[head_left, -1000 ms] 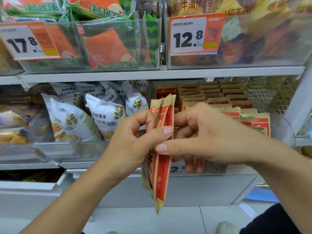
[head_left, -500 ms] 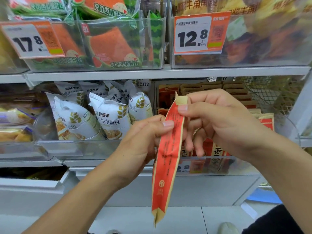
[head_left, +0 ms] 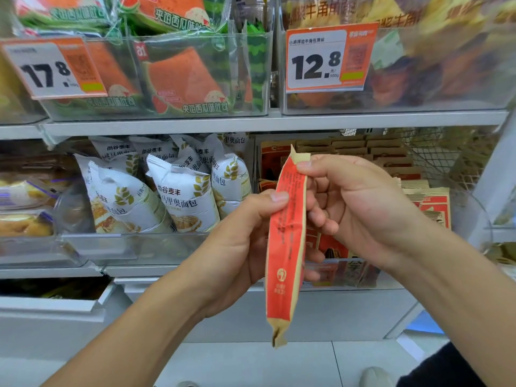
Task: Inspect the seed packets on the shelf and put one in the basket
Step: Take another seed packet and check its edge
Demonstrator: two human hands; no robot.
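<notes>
Mid-frame, your left hand [head_left: 240, 241] and right hand [head_left: 360, 208] both pinched the red seed packet [head_left: 284, 247], held edge-on and upright.

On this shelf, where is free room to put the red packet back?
Bare room shows at the right of the packet bin, between the stacked packets and its clear wall. Left of it, the white bread bags stand crowded. Both hands, left hand and right hand, hold the red packet.
</notes>
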